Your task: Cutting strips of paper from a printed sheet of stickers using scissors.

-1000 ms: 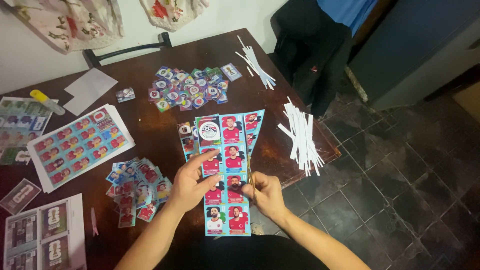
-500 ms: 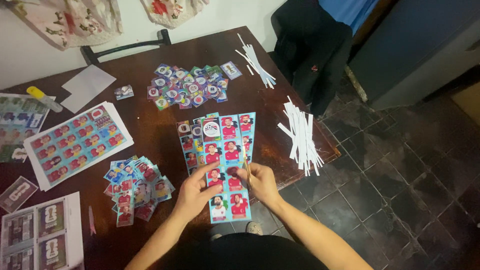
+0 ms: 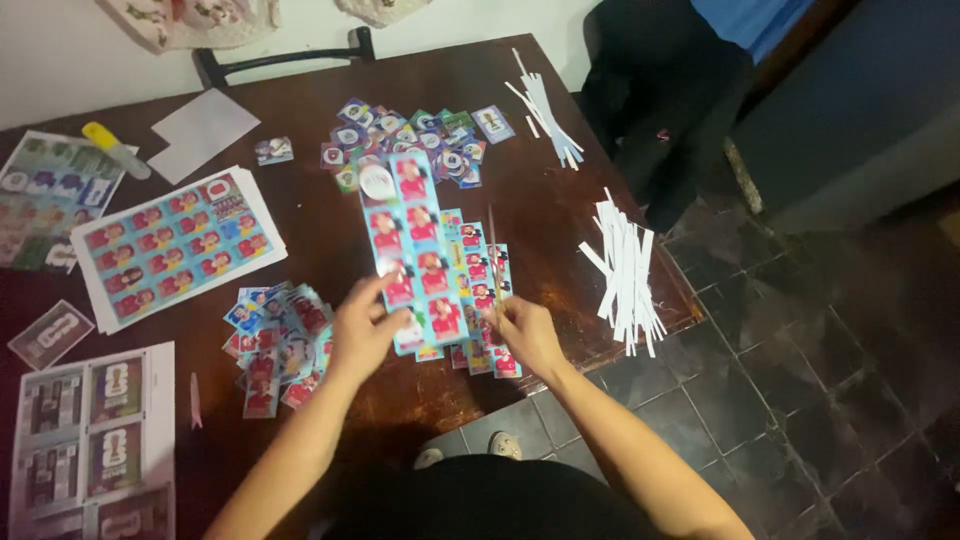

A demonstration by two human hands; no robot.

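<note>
With the left hand (image 3: 362, 330) pinching the sticker strip (image 3: 415, 250) that rises just past its fingertips, the right hand (image 3: 525, 335), gripping the scissors (image 3: 492, 262), should probably cut slowly between the rows.

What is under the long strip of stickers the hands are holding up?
Under the lifted sticker strip lie more sticker sheets on the brown table. Left hand and right hand grip it. Whatever lies beneath those sheets is covered.
</note>
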